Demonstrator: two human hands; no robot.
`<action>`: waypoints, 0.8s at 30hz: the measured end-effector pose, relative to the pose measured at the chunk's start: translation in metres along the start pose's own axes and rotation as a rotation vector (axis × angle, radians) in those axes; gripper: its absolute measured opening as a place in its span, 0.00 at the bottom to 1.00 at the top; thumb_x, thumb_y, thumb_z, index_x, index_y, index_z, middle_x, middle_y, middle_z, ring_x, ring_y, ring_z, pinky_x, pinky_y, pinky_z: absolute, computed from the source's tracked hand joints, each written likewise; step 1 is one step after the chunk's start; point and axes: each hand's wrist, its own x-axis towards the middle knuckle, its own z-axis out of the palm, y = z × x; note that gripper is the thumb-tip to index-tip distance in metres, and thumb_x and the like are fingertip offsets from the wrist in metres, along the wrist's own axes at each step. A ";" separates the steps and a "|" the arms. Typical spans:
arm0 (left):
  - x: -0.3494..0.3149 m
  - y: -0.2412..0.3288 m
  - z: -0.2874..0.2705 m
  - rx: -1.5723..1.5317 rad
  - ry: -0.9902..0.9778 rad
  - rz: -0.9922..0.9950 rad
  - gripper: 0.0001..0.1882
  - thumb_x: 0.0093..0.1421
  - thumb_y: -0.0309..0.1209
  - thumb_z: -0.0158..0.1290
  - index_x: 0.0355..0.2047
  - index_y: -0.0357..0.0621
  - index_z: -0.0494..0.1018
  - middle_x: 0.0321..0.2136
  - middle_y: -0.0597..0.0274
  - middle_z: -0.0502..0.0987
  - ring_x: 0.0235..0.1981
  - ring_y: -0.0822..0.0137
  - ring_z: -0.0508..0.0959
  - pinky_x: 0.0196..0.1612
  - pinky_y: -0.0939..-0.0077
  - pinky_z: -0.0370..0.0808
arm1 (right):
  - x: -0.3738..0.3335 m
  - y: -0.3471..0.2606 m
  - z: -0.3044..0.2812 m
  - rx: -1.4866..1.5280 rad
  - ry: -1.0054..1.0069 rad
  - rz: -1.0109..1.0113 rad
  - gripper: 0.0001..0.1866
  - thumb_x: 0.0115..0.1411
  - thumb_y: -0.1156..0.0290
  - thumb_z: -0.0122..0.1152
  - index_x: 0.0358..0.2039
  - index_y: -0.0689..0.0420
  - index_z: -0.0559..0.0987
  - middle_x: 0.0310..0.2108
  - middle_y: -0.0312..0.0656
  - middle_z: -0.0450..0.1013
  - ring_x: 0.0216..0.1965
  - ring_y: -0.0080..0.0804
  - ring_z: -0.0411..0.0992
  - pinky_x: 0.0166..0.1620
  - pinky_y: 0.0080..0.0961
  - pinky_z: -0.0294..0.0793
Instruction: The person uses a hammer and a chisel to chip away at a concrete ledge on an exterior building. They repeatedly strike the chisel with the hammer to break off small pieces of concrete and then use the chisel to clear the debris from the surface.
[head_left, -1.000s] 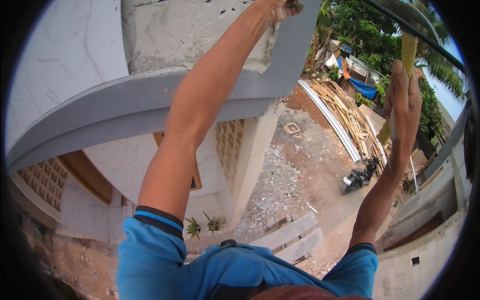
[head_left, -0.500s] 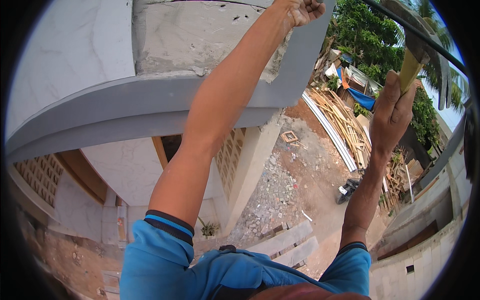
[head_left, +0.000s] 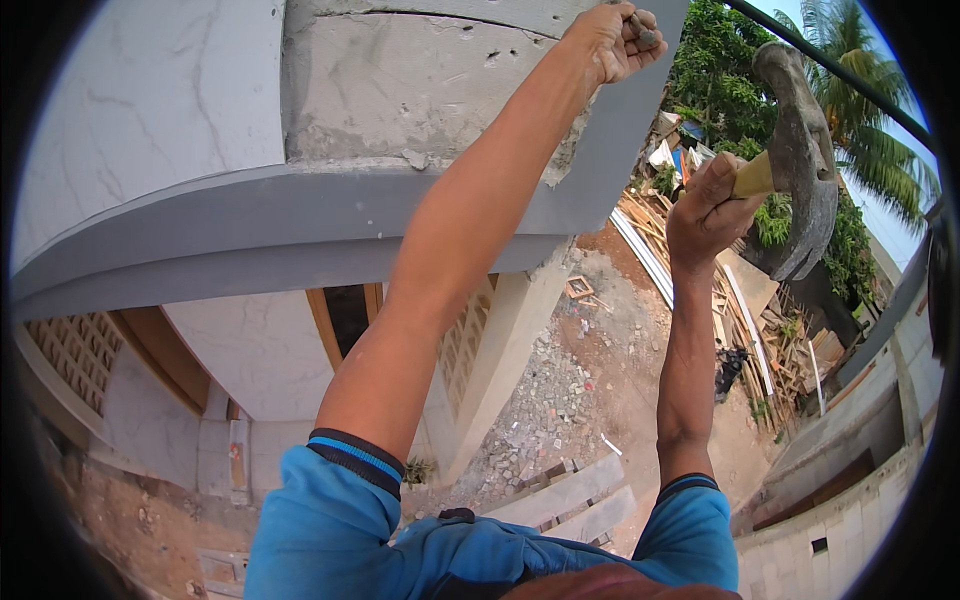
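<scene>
My left hand [head_left: 612, 42] is up at the edge of the wall, its fingers curled round a short grey metal rod [head_left: 647, 38]. Only the blunt end of the rod shows between the fingers; the rest is hidden. Rough grey plaster [head_left: 400, 85] with small holes and chipped edges lies beside this hand. Off to the right, my right hand [head_left: 708, 212] grips a claw hammer [head_left: 803, 165] by its yellow handle. The worn grey head stands upright, its claw pointing down, apart from the left hand.
Below the plaster runs a grey painted ledge [head_left: 250, 205], with a marbled white panel [head_left: 170, 90] at left. A black cable [head_left: 835, 68] crosses the upper right. Far below lie rubble [head_left: 535, 400], planks [head_left: 570, 490] and stacked timber [head_left: 740, 320]. A block wall [head_left: 850, 520] stands lower right.
The hammer has swung left and turned, its head now more upright and nearer the left hand. The view has shifted slightly, and the rod's end now shows in the left hand.
</scene>
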 end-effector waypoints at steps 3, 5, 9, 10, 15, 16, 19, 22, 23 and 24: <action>0.044 0.000 -0.027 -0.053 -0.042 -0.040 0.16 0.70 0.36 0.46 0.26 0.46 0.73 0.16 0.65 0.75 0.22 0.68 0.77 0.43 0.65 0.82 | -0.005 0.015 0.012 -0.138 -0.420 0.217 0.17 0.74 0.59 0.50 0.38 0.62 0.68 0.15 0.49 0.66 0.14 0.46 0.66 0.21 0.39 0.61; 0.029 -0.004 -0.032 -0.003 -0.020 -0.013 0.15 0.70 0.35 0.46 0.26 0.46 0.72 0.17 0.65 0.75 0.22 0.67 0.77 0.42 0.65 0.82 | -0.006 0.006 0.001 -0.071 -0.415 0.226 0.17 0.75 0.58 0.49 0.38 0.61 0.68 0.16 0.50 0.66 0.15 0.46 0.67 0.21 0.40 0.62; 0.003 -0.004 0.011 0.007 0.040 -0.024 0.13 0.69 0.34 0.47 0.26 0.47 0.72 0.18 0.64 0.75 0.23 0.67 0.78 0.42 0.65 0.81 | -0.008 0.006 -0.012 -0.055 -0.143 0.126 0.18 0.75 0.56 0.48 0.37 0.60 0.68 0.17 0.51 0.68 0.17 0.49 0.69 0.22 0.41 0.65; 0.013 0.005 -0.001 -0.004 0.041 -0.042 0.13 0.69 0.34 0.47 0.26 0.47 0.72 0.18 0.64 0.75 0.23 0.67 0.78 0.41 0.65 0.81 | -0.012 0.012 0.002 -0.066 -0.210 0.141 0.18 0.75 0.56 0.48 0.37 0.60 0.68 0.18 0.54 0.69 0.18 0.53 0.71 0.24 0.43 0.67; -0.010 0.002 -0.036 0.183 -0.069 0.073 0.12 0.69 0.35 0.50 0.27 0.47 0.72 0.20 0.65 0.77 0.27 0.67 0.80 0.41 0.66 0.82 | -0.010 0.002 0.000 0.010 -0.432 0.328 0.18 0.74 0.55 0.48 0.38 0.59 0.67 0.17 0.56 0.69 0.19 0.59 0.72 0.23 0.47 0.67; -0.031 -0.013 -0.030 0.328 0.037 0.095 0.13 0.70 0.37 0.49 0.30 0.45 0.73 0.22 0.62 0.78 0.27 0.65 0.81 0.41 0.65 0.83 | -0.013 0.002 -0.011 -0.039 -0.462 0.378 0.17 0.74 0.56 0.48 0.38 0.59 0.67 0.18 0.55 0.70 0.20 0.58 0.72 0.23 0.46 0.66; -0.067 -0.009 -0.002 0.638 0.213 0.189 0.16 0.73 0.39 0.47 0.35 0.40 0.75 0.26 0.57 0.79 0.30 0.60 0.83 0.42 0.65 0.84 | -0.009 -0.002 -0.024 -0.030 -0.442 0.362 0.16 0.74 0.57 0.49 0.38 0.59 0.67 0.19 0.54 0.71 0.20 0.57 0.73 0.23 0.45 0.66; -0.061 0.004 -0.002 0.519 0.143 0.182 0.13 0.72 0.37 0.47 0.34 0.42 0.73 0.26 0.61 0.79 0.31 0.62 0.82 0.44 0.66 0.83 | 0.003 -0.006 -0.027 -0.034 -0.442 0.344 0.16 0.74 0.57 0.50 0.40 0.59 0.68 0.18 0.51 0.70 0.18 0.53 0.72 0.23 0.42 0.66; -0.047 0.005 0.000 0.413 0.149 0.144 0.12 0.71 0.36 0.48 0.31 0.44 0.73 0.24 0.63 0.79 0.30 0.64 0.82 0.42 0.66 0.83 | 0.006 -0.007 -0.027 -0.032 -0.445 0.349 0.16 0.74 0.56 0.49 0.40 0.59 0.68 0.18 0.51 0.70 0.18 0.52 0.71 0.23 0.42 0.66; -0.028 -0.001 0.004 0.293 0.141 0.102 0.12 0.69 0.36 0.50 0.28 0.46 0.72 0.23 0.65 0.78 0.28 0.66 0.81 0.40 0.67 0.82 | 0.007 0.001 -0.031 -0.068 -0.410 0.331 0.18 0.75 0.54 0.48 0.41 0.59 0.68 0.17 0.48 0.68 0.17 0.44 0.71 0.24 0.39 0.66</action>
